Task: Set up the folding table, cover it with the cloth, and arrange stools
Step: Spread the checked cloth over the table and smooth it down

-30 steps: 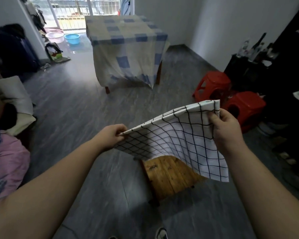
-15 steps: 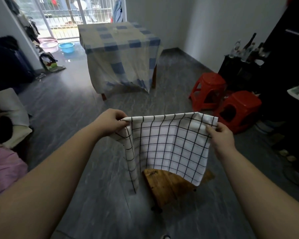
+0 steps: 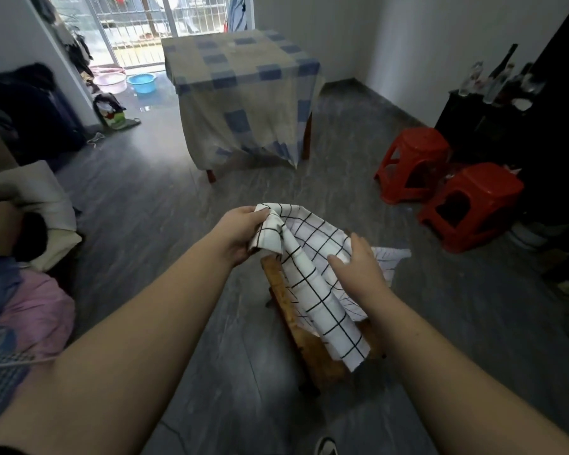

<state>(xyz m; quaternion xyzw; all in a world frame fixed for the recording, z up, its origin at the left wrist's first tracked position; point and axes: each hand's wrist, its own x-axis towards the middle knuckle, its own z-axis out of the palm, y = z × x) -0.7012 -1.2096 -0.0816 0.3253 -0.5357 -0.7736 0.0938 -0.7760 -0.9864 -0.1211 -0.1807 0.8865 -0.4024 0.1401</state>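
Note:
A white cloth with a black grid (image 3: 312,280) droops in loose folds over a small wooden table (image 3: 304,343) low in front of me. My left hand (image 3: 240,233) is shut on one corner of the cloth, held above the table's far end. My right hand (image 3: 358,262) lies on the cloth with fingers spread, pressing on it; I cannot tell whether it grips any fabric. Two red plastic stools (image 3: 411,162) (image 3: 470,205) stand on the floor to the right.
A larger table draped in a beige and blue checked cloth (image 3: 243,93) stands ahead. A dark cabinet with bottles (image 3: 493,110) lines the right wall. Bedding and clothes (image 3: 23,290) lie at the left. Basins (image 3: 142,83) sit by the balcony door.
The cloth, held spread and taut between both hands, has dropped and bunched onto the wooden table. My right hand let go of its corner and moved down onto the cloth.

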